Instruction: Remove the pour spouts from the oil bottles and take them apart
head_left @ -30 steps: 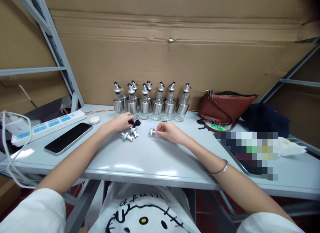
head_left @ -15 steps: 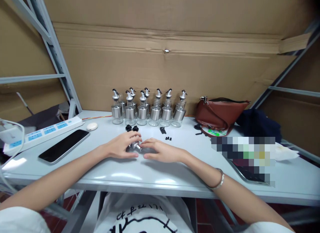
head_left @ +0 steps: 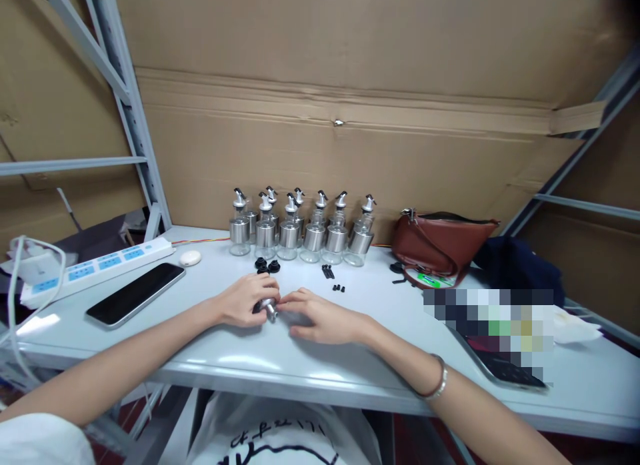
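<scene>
My left hand (head_left: 243,301) rests over the table with its fingers curled round a silver pourer spout (head_left: 271,310) with a dark base. From the other side my right hand (head_left: 323,316) comes in, fingers stretched and thumb apart; its index fingertip is at the spout, and whether it touches is unclear. Just beyond my left hand lie several black stoppers (head_left: 267,264). Small black levers (head_left: 328,272) and short black caps (head_left: 339,288) lie farther right. Behind them stand several glass bottles with steel sleeves (head_left: 290,235), many topped with silver-and-black pourers.
On the left are a phone (head_left: 137,294), a white power strip (head_left: 95,270) and a round white case (head_left: 190,258). A brown bag (head_left: 440,242) and another dark device (head_left: 505,368) lie on the right. Cardboard (head_left: 350,158) closes off the table's back.
The view has tilted up slightly, so things sit lower in the picture. The spout now points more toward me, and my left thumb has drawn in against it.
</scene>
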